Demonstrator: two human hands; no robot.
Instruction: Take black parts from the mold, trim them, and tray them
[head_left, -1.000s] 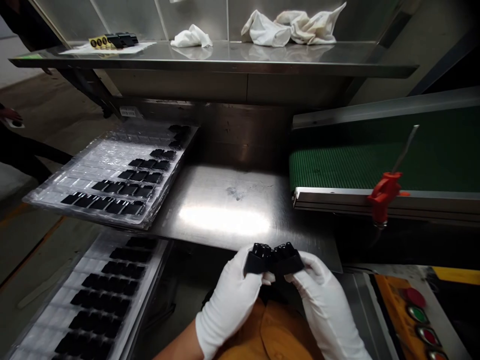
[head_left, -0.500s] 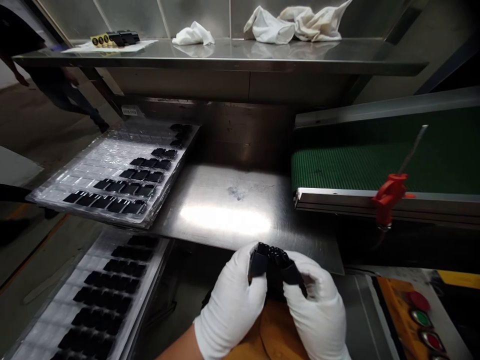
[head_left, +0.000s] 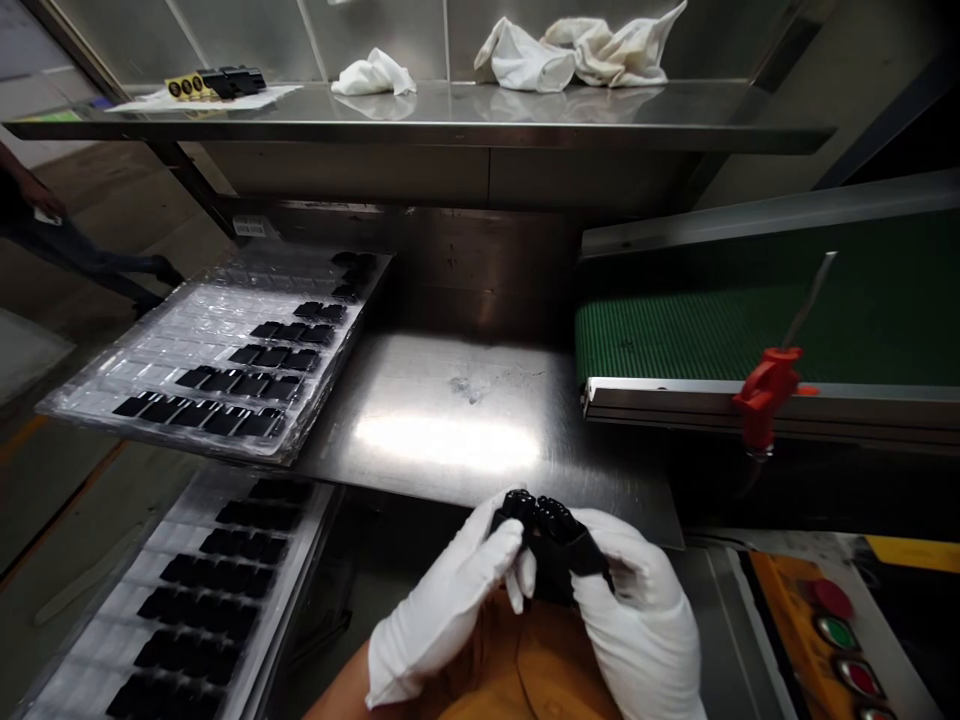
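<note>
My right hand [head_left: 637, 600] is clamping the black parts [head_left: 556, 555] by the near edge of the table [head_left: 420, 380]; my left hand [head_left: 446, 590] is touching them, but I cannot tell whether it is gripping or merely steadying. If my gloves [head_left: 420, 640] are slipping on those glossy knobs [head_left: 556, 515], a part could be dropping past the table's edge, probably to the floor [head_left: 135, 500]. Uneven squeezing could be knocking one against the other and scuffing it. My hands are hiding the undersides, and dark shadow is blurring any seam, so I'm not making out whether the parts are touching. Left of and below the table, the frame is cutting off the lower tray [head_left: 112, 620]; farther left, a person [head_left: 75, 258] is showing only partly.
</note>
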